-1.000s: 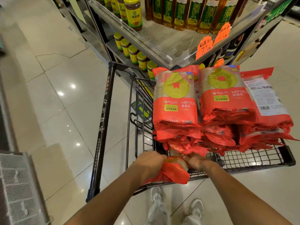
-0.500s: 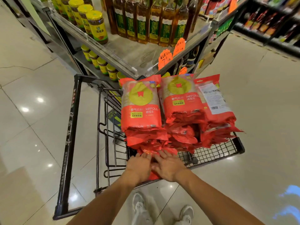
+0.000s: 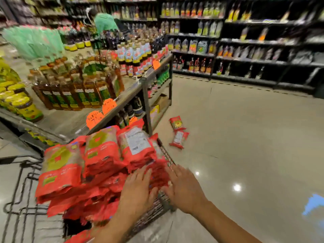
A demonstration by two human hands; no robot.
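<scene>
Two hands on stacked packets

Left hand (image 3: 138,188) and right hand (image 3: 182,188), fingers straight and spread, press flat on red plastic packets (image 3: 105,155) heaped in a black wire cart (image 3: 164,151).

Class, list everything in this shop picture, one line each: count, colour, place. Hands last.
stacked packets: many, red, on the cart
cart: one, black wire, lower left
floor packets: two, red, beyond the cart
oil bottles: many, amber, grey display shelf
jars: several, yellow-lidded, shelf's left end
price tags: several, orange, shelf edge
wall shelves: row, black, at back
person: one, green top, far back
left hand: one, bare, flat on stacked packets
right hand: one, bare, spread, by cart's edge
</scene>
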